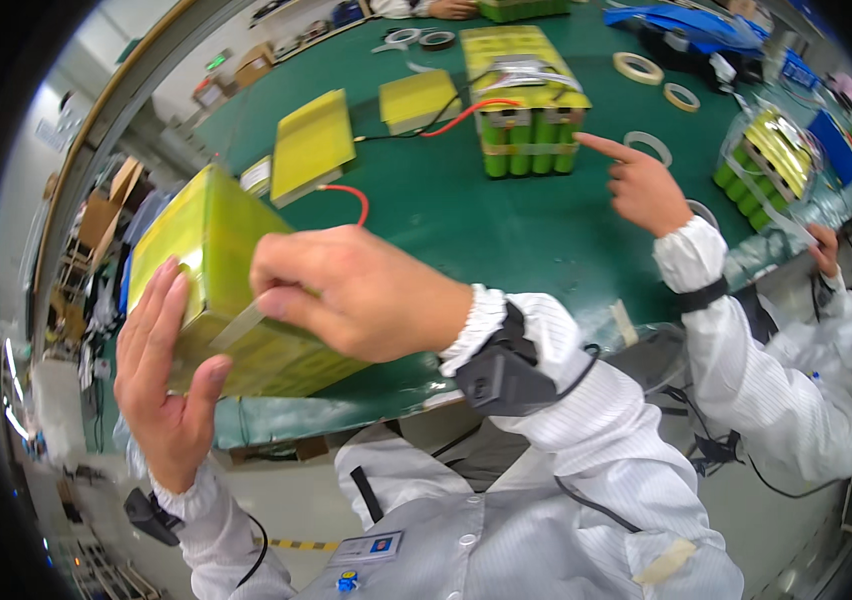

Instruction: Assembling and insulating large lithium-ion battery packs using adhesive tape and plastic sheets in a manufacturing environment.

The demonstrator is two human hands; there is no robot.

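Left hand (168,385) open, palm flat with fingers together, pressed against the near end face of a yellow-wrapped battery pack (231,285). Right hand (346,290) lies over the pack's right side, thumb and fingers pinching a pale strip of tape (236,326) against the wrap. The pack is held tilted at the near left edge of the green table (466,225), partly overhanging it; whether it rests on the table cannot be told. A red wire (351,198) curves on the table just beyond the right hand. Both wrists carry dark bands over white striped sleeves. At the right edge, another person's hand (641,185) points with its index finger toward a pack of green cells (526,95) with yellow top sheet and red and black leads, standing mid-table. Left of that pack lie a flat yellow sheet (313,145) and a smaller yellow pad (418,98). Near the far right edge, a clear-wrapped green-cell pack (771,160). Tape rolls (638,68) sit toward the far side; a further person's hand (451,8) shows at the far edge.
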